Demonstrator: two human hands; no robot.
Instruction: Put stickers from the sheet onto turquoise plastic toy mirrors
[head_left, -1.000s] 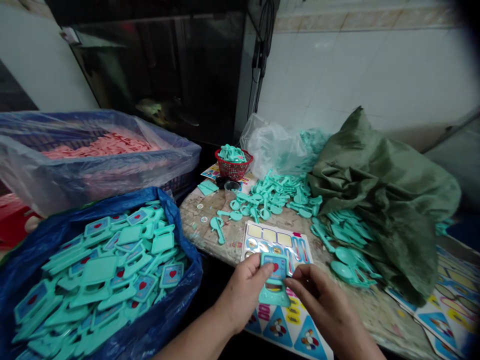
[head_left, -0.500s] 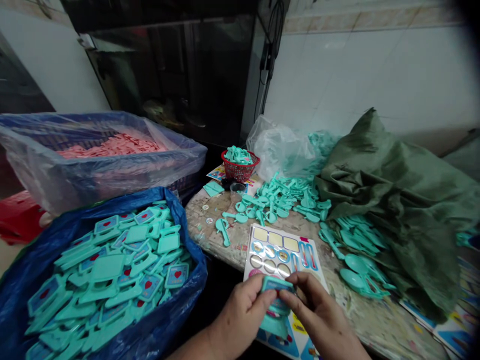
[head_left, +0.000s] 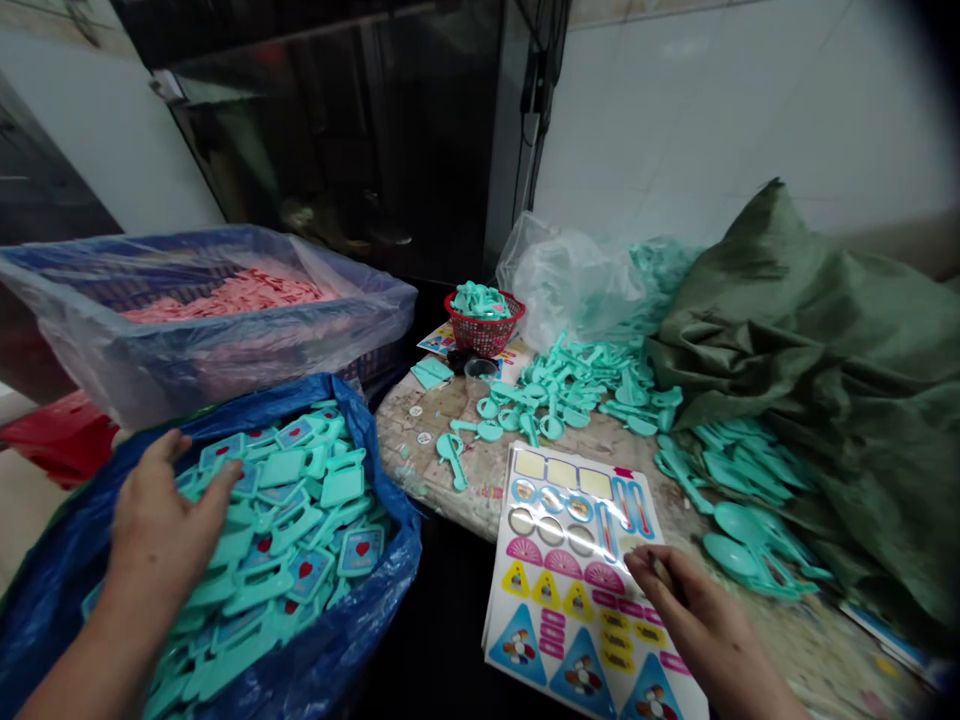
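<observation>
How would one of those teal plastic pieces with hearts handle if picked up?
The teal plastic piece probably feels light and stiff, since it keeps its flat shape. Its glossy face suggests it may slide against others in the blue bag.

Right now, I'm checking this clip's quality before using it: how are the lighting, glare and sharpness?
In the head view, the scene is dim and the upper right corner falls dark; glare streaks the glossy sticker sheet; the wide lens bends the frame's edges; the left hand and right hand look fairly sharp.
</observation>
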